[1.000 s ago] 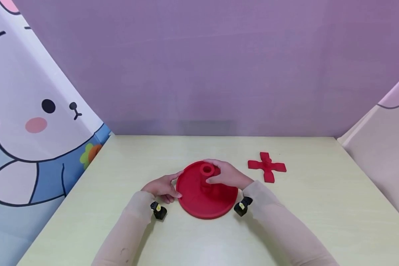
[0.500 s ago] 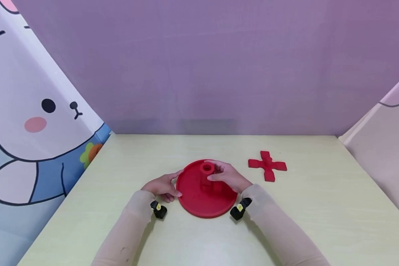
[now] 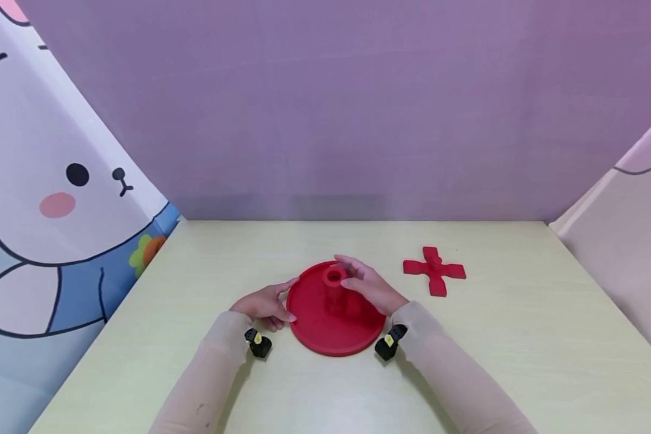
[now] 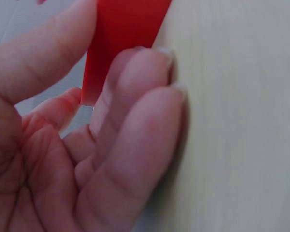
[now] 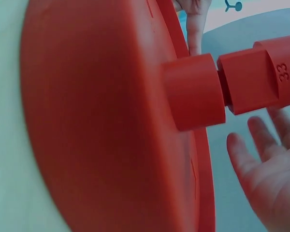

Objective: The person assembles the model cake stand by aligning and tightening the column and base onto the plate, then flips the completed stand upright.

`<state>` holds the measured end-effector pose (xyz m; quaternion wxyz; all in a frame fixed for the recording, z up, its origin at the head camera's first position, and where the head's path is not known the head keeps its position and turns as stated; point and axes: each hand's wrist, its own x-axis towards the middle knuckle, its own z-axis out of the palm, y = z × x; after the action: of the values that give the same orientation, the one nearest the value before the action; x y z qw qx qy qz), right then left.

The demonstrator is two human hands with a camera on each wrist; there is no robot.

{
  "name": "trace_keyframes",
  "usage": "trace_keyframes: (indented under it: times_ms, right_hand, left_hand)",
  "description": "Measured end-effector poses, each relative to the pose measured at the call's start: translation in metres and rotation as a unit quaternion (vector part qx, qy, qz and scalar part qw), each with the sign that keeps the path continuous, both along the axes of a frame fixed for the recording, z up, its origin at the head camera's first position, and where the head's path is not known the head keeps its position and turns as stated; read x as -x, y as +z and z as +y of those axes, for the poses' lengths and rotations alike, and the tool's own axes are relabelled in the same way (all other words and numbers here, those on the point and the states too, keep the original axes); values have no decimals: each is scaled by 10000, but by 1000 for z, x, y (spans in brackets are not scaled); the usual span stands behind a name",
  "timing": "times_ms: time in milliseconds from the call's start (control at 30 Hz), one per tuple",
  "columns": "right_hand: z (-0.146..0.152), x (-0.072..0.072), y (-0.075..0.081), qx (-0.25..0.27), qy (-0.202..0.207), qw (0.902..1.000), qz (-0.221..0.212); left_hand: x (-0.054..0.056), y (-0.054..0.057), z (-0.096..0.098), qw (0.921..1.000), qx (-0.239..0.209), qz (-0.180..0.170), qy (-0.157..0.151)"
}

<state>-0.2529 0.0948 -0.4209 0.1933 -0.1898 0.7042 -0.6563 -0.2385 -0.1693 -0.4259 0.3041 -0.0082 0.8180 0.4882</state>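
Note:
A shallow red round base (image 3: 320,328) lies on the table with its rim up. From its middle stands a red hollow post (image 3: 334,292). In the right wrist view the post (image 5: 251,79), marked "33", meets a short round socket (image 5: 195,92), with a narrow dark gap between them. My left hand (image 3: 264,305) touches the base's left rim, its thumb and straight forefinger spread along it; the other fingers curl loosely near the table. My right hand (image 3: 371,286) is around the post's right side, fingers spread and relaxed, the thumb tip right at its top edge.
A flat red cross-shaped part (image 3: 435,271) with a small knob at its centre lies to the right on the pale table (image 3: 521,337). A purple cloth (image 3: 358,108) hangs behind, and a cartoon-printed cloth (image 3: 49,181) at the left.
My right hand has loosened from the post: its thumb has drawn back to the right and its fingers have spread. My left hand and the base stay nearly in place.

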Motion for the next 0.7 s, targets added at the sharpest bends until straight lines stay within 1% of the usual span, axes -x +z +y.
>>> trace_keyframes:
  times_ms: [133, 267, 400, 600, 700]
  right_hand:
    - [1, 1, 0, 54, 160, 9998, 126]
    - [-1, 1, 0, 53, 211, 9997, 117]
    - [-3, 1, 0, 41, 77, 9999, 77]
    - [-3, 0, 1, -7, -186, 9997, 172]
    - [-4, -1, -1, -23, -266, 9994, 235]
  left_hand:
    - [-1, -1, -1, 10000, 48, -1, 21]
    - [-2, -1, -2, 10000, 12, 19, 23]
    - [-2, -2, -2, 10000, -14, 40, 23]
    - [-1, -2, -2, 10000, -11, 79, -2]
    - [-2, -2, -3, 10000, -41, 81, -35]
